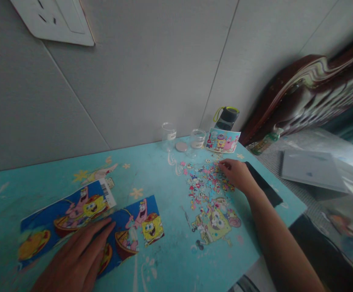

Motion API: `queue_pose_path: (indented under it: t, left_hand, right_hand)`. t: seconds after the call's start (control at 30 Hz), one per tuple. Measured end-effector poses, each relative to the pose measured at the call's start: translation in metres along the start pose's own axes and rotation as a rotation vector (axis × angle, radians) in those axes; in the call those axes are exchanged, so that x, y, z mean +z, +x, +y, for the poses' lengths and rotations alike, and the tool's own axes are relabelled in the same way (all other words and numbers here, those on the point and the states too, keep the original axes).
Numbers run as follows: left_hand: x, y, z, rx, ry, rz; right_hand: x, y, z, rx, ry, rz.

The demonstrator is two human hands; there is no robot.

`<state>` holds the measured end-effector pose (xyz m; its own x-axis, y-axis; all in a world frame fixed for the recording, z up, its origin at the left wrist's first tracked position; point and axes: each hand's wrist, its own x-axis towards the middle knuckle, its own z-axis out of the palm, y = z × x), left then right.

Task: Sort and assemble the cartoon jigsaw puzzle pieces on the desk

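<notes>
My left hand (pixel 79 253) lies with its fingers stretched out over the lower left of a partly built jigsaw puzzle (pixel 152 227), which has a blue ground with a yellow and a pink cartoon figure. Just behind it is a picture card (pixel 73 213) with the same scene, partly under my fingers. Over at the right, my right hand (pixel 234 172) reaches to the edge of a spread of small loose puzzle pieces (pixel 199 182). Its fingertips are pinched together among the pieces; whatever is between them is too small to make out.
Two clear plastic cups (pixel 168 136) and a round lid (pixel 181 147) stand at the table's back edge. Beside them a second picture card (pixel 223 140) leans on a dark bottle (pixel 227 117). A black phone-like slab (pixel 264 184) lies by my right forearm. The wall borders the turquoise table (pixel 170 259).
</notes>
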<state>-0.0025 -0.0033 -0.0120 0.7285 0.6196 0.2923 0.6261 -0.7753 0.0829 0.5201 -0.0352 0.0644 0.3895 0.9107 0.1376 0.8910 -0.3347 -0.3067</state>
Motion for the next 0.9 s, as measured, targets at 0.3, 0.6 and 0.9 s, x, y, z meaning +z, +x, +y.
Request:
queue_pose_path:
  t: [0.3, 0.6, 0.9]
  left_hand:
    - [0.006, -0.008, -0.005, 0.022, 0.036, 0.004]
    - [-0.003, 0.004, -0.007, 0.039, 0.056, 0.042]
    - [-0.018, 0.019, 0.000, 0.046, 0.039, 0.062]
  right_hand:
    - [0.005, 0.002, -0.009, -0.134, 0.097, 0.014]
    - [0.007, -0.011, -0.044, -0.593, 0.337, -0.220]
    - [0.019, -0.015, -0.054, -0.633, 0.341, -0.328]
